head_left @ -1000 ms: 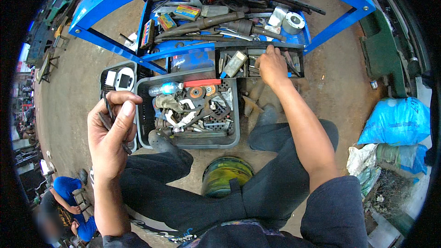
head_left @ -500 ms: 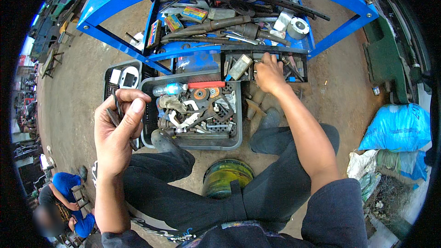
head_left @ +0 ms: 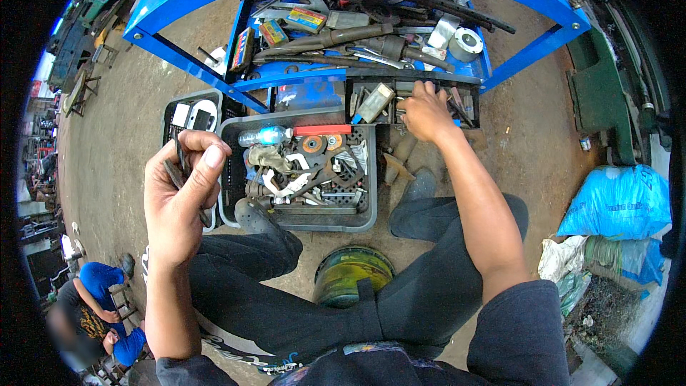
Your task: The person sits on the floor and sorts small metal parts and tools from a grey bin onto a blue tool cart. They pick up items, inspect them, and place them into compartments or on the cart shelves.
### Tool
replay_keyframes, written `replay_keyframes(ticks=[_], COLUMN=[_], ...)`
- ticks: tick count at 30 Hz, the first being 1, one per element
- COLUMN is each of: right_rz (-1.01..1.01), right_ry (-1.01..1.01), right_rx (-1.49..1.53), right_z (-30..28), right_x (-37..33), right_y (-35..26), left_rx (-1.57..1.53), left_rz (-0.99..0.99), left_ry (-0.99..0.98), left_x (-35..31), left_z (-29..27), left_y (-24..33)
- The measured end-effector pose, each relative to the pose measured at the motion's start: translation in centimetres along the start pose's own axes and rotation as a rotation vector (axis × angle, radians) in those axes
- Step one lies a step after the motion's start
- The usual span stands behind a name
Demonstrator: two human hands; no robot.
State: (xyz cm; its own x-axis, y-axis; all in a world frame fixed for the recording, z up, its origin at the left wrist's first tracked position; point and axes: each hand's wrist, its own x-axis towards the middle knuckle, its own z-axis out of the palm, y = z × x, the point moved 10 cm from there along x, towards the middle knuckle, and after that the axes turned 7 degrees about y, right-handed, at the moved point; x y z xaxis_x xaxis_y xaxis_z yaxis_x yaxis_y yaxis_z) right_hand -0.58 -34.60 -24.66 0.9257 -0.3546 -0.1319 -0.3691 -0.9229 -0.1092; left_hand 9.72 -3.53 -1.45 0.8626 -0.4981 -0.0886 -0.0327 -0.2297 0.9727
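Raised on the left, my left hand (head_left: pixel 179 200) is closed around a few slim dark metal rods that look like drill bits (head_left: pixel 174 173); their ends stick out beside the thumb and fingers. My right hand (head_left: pixel 429 113) reaches into an open black drawer (head_left: pixel 466 83) under the blue cart. Its fingers are apart and bent down among small metal pieces, and nothing is visibly gripped. Just left of that hand, a clear oblong plastic case (head_left: pixel 375 103) lies slanted in the drawer. Small dark tool pieces (head_left: pixel 461 104) lie to the right of the fingers.
The blue cart's tray (head_left: pixel 486 64) holds long metal shafts, small boxes and a white ring-shaped part (head_left: pixel 465 44). Below stands a grey crate (head_left: pixel 300 227) of discs, clamps and a bottle (head_left: pixel 264 136). A yellow-green bucket (head_left: pixel 343 282) sits between my legs. A co-worker (head_left: pixel 100 307) sits at far left.
My right hand has shifted slightly to the right in the drawer, and its fingers are spread wider. My left hand still holds the drill bits, a little farther left and higher.
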Motion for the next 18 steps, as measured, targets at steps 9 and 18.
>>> replay_keyframes(ticks=[9,18], right_rz=[0.033,-0.020], right_ry=[-0.068,0.124], right_rx=[0.189,1.080], right_z=[0.3,-7.0], right_x=[0.7,1.4], right_y=[1.5,1.7], left_rx=[-0.030,0.012], left_rz=[-0.013,-0.006], left_ry=[-0.018,-0.011], left_x=[0.2,0.2], left_z=[-0.1,-0.1], left_y=[-0.3,-0.2])
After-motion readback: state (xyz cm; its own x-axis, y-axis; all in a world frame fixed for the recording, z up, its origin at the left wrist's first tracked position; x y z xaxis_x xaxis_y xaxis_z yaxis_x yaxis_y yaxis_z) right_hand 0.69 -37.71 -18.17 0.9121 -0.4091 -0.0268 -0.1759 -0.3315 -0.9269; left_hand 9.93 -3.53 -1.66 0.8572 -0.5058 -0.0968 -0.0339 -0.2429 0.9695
